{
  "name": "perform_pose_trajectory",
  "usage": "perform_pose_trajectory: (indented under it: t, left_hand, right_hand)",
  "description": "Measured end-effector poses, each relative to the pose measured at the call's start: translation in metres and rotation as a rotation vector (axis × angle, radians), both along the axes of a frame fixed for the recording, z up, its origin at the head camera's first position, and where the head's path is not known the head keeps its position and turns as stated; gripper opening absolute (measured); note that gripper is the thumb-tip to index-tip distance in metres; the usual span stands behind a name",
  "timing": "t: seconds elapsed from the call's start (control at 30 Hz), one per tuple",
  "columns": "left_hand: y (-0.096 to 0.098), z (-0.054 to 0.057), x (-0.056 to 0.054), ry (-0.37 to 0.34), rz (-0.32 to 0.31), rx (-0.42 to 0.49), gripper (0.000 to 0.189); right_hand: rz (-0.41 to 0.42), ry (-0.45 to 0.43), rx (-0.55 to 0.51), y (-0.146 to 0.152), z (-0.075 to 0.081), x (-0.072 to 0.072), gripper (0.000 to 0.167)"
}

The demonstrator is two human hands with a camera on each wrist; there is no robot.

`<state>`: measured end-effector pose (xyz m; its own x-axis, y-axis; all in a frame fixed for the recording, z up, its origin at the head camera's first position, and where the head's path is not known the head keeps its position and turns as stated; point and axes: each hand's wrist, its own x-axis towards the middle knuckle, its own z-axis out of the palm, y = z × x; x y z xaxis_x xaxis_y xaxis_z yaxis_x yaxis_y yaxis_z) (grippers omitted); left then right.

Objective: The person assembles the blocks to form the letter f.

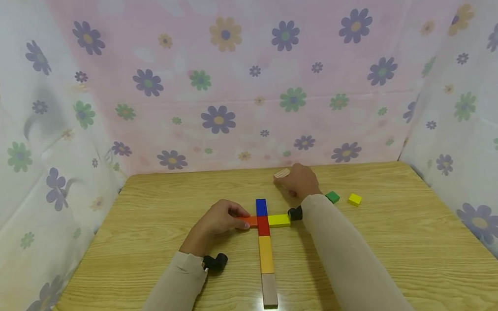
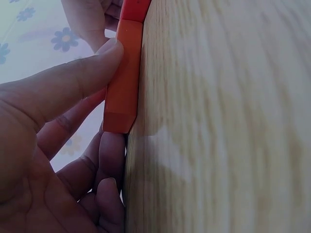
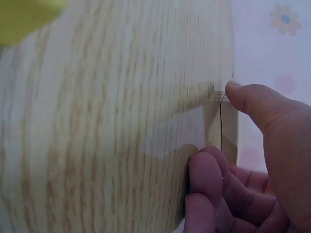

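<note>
My left hand [image 1: 220,219] pinches an orange block [image 2: 124,77] that lies on the table as the left arm of a cross of blocks. Its thumb is on the block's face and other fingers are at the far side. At the cross's centre is a red block [image 1: 263,226], with a blue block [image 1: 261,207] above and a yellow block [image 1: 279,220] to the right. Below run a yellow-orange block [image 1: 265,254] and a beige block [image 1: 269,289]. Farther back, my right hand [image 1: 301,182] grips a pale wooden block [image 1: 282,173] between thumb and fingers, close over the tabletop.
To the right of the cross, a green block [image 1: 332,197] and a small yellow block [image 1: 354,199] lie loose on the wood-grain table [image 1: 148,223]. Flower-patterned cloth [image 1: 252,86] stands along the back and both sides.
</note>
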<state>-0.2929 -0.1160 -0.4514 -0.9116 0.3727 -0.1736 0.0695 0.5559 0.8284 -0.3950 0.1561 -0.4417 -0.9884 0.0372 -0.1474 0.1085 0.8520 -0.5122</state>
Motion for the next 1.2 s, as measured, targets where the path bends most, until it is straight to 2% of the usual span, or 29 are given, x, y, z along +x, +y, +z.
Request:
perform_pose_trajectory:
  t: [0.17, 0.4, 0.8, 1.03, 1.2]
  left_hand:
    - [-0.002, -0.002, 0.000, 0.004, -0.006, 0.001, 0.019]
    - [-0.003, -0.001, -0.001, 0.011, -0.004, 0.000, 0.019]
    - [-0.003, -0.001, -0.001, 0.003, 0.004, 0.006, 0.019]
    - [-0.002, 0.000, -0.001, -0.009, 0.007, 0.004, 0.020]
    - [-0.001, 0.002, 0.000, -0.014, 0.001, 0.008, 0.020]
  right_hand:
    - [0.012, 0.009, -0.032, 0.001, 0.000, 0.001, 0.067]
    - [0.025, 0.004, -0.069, 0.002, -0.001, -0.001, 0.049]
    - [0.039, 0.018, -0.095, 0.006, -0.006, -0.005, 0.049]
    - [0.058, 0.054, -0.090, 0.009, -0.008, -0.004, 0.052]
    - [0.061, 0.040, -0.091, 0.009, -0.011, -0.002, 0.054]
